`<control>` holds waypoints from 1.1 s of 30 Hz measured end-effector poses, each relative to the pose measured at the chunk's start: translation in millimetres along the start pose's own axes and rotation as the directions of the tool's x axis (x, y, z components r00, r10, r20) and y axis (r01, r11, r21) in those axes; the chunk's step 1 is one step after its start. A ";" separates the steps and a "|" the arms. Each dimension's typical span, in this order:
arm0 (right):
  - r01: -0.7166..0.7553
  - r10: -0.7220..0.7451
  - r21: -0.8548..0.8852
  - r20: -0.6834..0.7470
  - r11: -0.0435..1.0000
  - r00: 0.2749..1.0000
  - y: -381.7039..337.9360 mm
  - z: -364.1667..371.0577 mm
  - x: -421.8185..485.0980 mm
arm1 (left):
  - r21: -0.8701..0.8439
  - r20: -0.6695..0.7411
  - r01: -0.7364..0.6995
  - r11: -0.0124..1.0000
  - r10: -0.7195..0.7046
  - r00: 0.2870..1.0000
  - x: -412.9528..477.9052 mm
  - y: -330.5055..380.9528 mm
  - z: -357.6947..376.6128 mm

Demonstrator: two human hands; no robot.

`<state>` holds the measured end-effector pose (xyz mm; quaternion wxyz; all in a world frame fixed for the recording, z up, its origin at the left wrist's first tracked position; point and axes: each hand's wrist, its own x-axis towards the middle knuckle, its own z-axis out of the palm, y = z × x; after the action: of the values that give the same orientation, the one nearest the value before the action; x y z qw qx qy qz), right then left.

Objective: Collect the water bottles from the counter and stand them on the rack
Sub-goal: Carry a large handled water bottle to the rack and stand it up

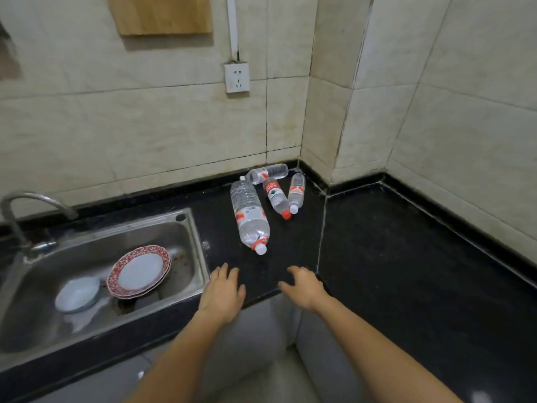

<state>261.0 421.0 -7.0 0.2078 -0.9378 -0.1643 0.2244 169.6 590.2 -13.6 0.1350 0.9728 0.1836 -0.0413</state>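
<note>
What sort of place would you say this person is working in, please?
Most likely a small home kitchen: a steel sink with a tap holds plates, a dark counter runs along tiled walls, and a wall socket sits above the water bottles.

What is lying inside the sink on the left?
Inside the sink lie a red-rimmed plate stacked on another, and a white bowl beside them. The plates cover part of the bottom, so what is under them cannot be seen.
</note>
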 end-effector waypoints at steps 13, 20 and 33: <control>-0.274 0.314 0.629 0.049 0.728 0.948 -54.0 37.3 129.9 | 0.218 0.135 -0.458 0.862 0.438 0.889 201.3 -47.9 -8.4; -0.324 0.436 0.939 0.245 0.115 0.866 -72.1 63.7 156.9 | 0.129 0.069 -0.759 0.638 0.757 0.649 271.7 -73.7 8.7; -0.154 0.577 0.921 -0.089 0.357 0.812 -52.8 13.4 131.7 | -0.020 0.052 -0.905 0.425 0.904 0.424 304.2 -49.7 -17.9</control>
<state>354.5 523.5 -39.8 0.6344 -0.7241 0.2422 0.1204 434.5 744.9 -48.2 0.1354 0.9188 -0.3706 0.0100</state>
